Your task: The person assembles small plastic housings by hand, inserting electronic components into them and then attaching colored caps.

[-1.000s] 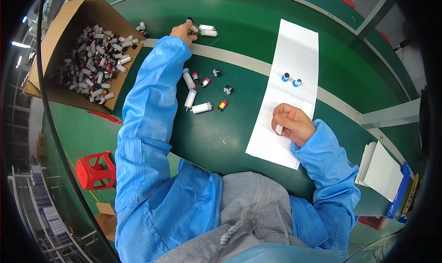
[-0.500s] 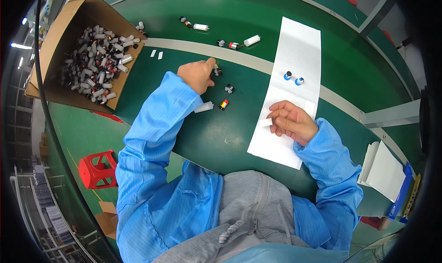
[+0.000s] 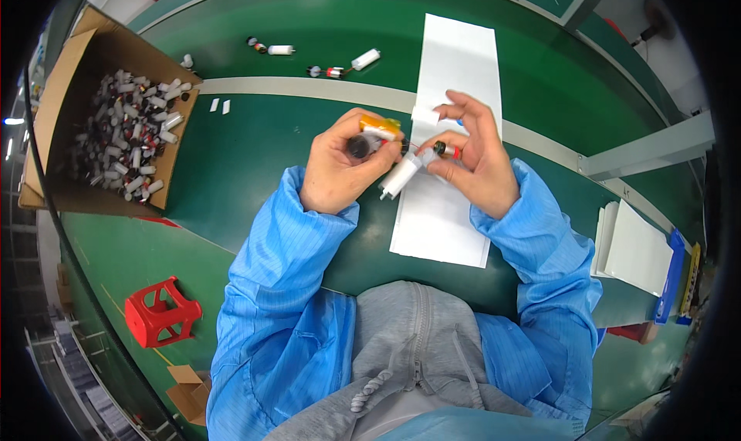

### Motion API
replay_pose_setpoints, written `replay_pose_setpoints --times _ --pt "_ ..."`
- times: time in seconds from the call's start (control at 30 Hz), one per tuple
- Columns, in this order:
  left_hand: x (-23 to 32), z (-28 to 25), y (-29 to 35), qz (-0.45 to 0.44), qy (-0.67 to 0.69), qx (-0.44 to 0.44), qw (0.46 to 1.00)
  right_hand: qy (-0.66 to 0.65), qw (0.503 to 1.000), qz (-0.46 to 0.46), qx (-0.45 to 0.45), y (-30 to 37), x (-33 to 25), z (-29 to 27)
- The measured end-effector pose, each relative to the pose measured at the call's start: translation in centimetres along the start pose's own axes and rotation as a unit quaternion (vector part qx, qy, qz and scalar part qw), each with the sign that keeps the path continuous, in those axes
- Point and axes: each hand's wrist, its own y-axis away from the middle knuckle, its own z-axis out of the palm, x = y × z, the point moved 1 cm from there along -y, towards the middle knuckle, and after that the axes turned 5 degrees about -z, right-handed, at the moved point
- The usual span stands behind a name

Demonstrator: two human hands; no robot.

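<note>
My left hand [image 3: 338, 163] is closed around a small part with an orange-yellow wrap [image 3: 380, 127] and a dark round end [image 3: 358, 146]. My right hand [image 3: 482, 159] pinches a wired assembly between thumb and fingers. A white cylinder [image 3: 398, 177] hangs from it toward the left hand, and a small red-and-black part [image 3: 448, 150] sits at the fingers. By the raised right fingertips is a small white piece [image 3: 425, 115]. Both hands are close together over the left edge of a long white sheet [image 3: 440, 221]. Motion blurs the fine wires. My right hand mostly hides the blue parts on the sheet.
A cardboard box [image 3: 62, 117] full of similar white cylinders stands at the left. Two wired assemblies, one with a white cylinder [image 3: 366, 59], lie at the back. Two small white strips [image 3: 226, 106] lie near the box. White sheets [image 3: 637, 248] are at the right, a red stool [image 3: 162, 311] lower left.
My left hand has lifted parts off the table and moved right. My right hand has risen from the sheet to meet it. The loose assembly near the left hand is gone from the table.
</note>
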Motion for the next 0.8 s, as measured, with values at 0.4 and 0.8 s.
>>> replay_pose_setpoints --times 0.4,0.8 --pt "-2.0 0.0 0.4 0.172 -0.397 0.039 0.901 0.203 0.978 0.011 -0.053 0.1 0.3 -0.2" --pt "-2.9 0.1 0.4 0.156 -0.185 0.030 0.970 0.398 0.883 -0.227 -0.104 0.3 -0.2 -0.4"
